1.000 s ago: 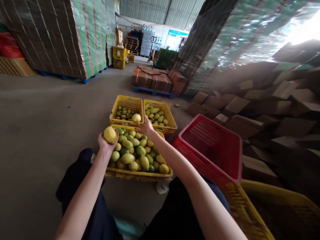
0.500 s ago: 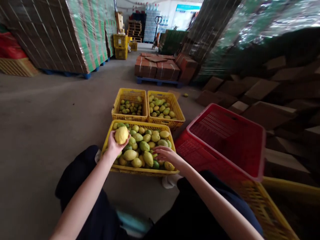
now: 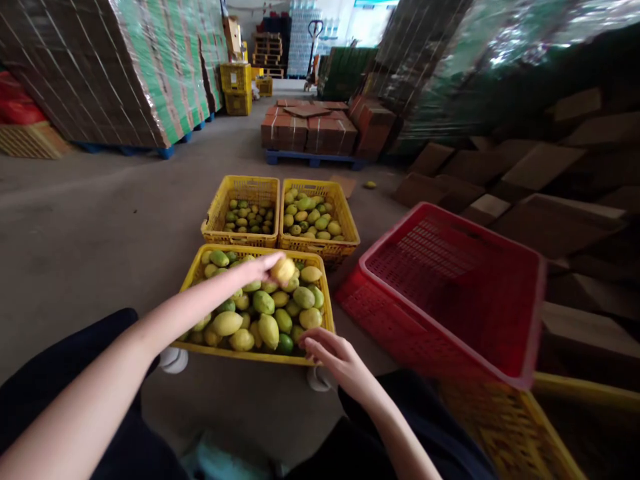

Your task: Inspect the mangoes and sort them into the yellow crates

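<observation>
left hand (image 3: pixel 265 265) clasps a lemon (image 3: pixel 283 271) above the front crate (image 3: pixel 245 355), right hand (image 3: pixel 341 360), fingers loosely parted, is at its near-right corner, two rear crates (image 3: pixel 240 238) stand behind, and a red basket (image 3: pixel 400 320) flanks right.

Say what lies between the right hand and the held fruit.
In the head view, other fruits in the near yellow crate lie between the right hand and the held fruit.
</observation>
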Tool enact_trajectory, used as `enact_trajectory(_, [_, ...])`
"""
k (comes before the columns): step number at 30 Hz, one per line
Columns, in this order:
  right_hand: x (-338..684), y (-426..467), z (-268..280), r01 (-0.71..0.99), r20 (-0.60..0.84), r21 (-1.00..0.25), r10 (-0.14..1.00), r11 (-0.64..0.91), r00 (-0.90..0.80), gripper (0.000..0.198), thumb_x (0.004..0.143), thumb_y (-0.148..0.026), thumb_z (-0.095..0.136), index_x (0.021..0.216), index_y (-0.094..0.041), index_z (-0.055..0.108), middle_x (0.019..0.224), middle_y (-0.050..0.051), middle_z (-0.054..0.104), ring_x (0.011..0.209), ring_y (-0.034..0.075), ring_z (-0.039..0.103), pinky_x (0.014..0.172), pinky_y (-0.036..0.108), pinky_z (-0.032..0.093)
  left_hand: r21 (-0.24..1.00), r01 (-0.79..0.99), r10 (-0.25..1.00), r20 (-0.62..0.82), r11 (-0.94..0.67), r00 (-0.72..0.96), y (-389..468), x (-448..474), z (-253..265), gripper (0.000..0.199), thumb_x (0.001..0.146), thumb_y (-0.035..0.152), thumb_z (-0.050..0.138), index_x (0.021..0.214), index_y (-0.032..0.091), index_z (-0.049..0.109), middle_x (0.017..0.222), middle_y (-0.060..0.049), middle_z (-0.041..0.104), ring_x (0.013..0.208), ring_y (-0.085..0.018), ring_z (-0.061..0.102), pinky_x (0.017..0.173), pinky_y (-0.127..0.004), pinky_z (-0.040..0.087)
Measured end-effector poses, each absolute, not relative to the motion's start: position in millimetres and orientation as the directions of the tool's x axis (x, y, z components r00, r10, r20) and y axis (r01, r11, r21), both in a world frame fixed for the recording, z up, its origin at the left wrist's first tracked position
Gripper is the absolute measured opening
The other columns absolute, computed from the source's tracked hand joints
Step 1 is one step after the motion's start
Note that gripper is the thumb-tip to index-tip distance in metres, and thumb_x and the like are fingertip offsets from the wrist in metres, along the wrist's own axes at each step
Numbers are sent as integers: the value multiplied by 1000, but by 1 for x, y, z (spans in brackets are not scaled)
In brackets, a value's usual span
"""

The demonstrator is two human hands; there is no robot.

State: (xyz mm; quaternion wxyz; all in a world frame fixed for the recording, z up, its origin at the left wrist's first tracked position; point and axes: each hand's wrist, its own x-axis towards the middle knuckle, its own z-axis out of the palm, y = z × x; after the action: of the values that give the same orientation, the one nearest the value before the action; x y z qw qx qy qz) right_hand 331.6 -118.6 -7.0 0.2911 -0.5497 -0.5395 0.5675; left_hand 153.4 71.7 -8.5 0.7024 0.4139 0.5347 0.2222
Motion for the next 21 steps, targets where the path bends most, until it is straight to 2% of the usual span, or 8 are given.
enact_trajectory(1, [335,-119,-8,262,-308,-933,927,-249,-216,50,82,-67,57,89,-19,67,79,4,66,74,19,62,69,30,49,851,160,801,-525,500,289,94,168,7,53,99,40,37,142,9,44,118,-22,69,91,-26,73,77,-39,60])
enact_trajectory(3, [339,-118,-9,252,-318,-931,926,-264,-204,53,82,-70,54,88,-18,66,85,5,69,75,19,63,69,31,50,886,165,856,-461,433,232,128,188,32,59,102,47,23,152,15,30,145,-21,52,113,-25,67,88,-35,57])
enact_trajectory(5, [341,-118,-9,288,-311,-924,933,-251,-183,52,84,-69,52,87,-18,66,86,6,69,76,20,64,69,31,50,904,226,887,-410,363,215,143,190,42,54,101,46,30,147,19,39,153,-17,46,125,-25,61,97,-34,53])
enact_trajectory(8, [338,-120,-7,405,-273,-895,948,-188,-162,44,87,-60,51,87,-19,67,78,4,68,74,19,62,68,30,48,864,459,879,-369,205,302,131,156,25,34,92,37,51,118,19,64,139,-11,61,122,-26,62,104,-38,48])
enact_trajectory(11, [329,-123,-6,481,-268,-863,948,-156,-173,37,89,-54,51,89,-20,67,71,3,66,67,19,61,63,30,47,780,624,923,-276,53,267,98,94,-10,11,79,26,65,87,20,70,116,-8,73,121,-27,62,111,-38,41])
enact_trajectory(13, [321,-127,-6,539,-235,-835,956,-106,-175,34,88,-52,53,91,-22,68,74,5,69,70,22,65,66,32,50,764,637,974,-206,99,95,72,48,-29,6,72,24,71,77,22,68,105,-6,75,120,-27,63,113,-37,39])
enact_trajectory(16, [309,-132,-5,652,-200,-758,959,-22,-200,31,89,-49,54,97,-24,69,96,10,75,90,28,71,79,37,53,768,616,976,-219,175,-5,31,-15,-47,10,67,28,75,75,25,69,101,-7,76,120,-30,63,116,-41,36])
enact_trajectory(21, [290,-133,1,823,-361,-549,848,143,-388,43,92,-44,55,125,-19,67,120,18,72,112,35,68,95,44,53,757,546,924,-373,358,-89,-30,-78,-71,23,71,47,69,78,25,70,113,-10,75,131,-35,55,119,-45,29])
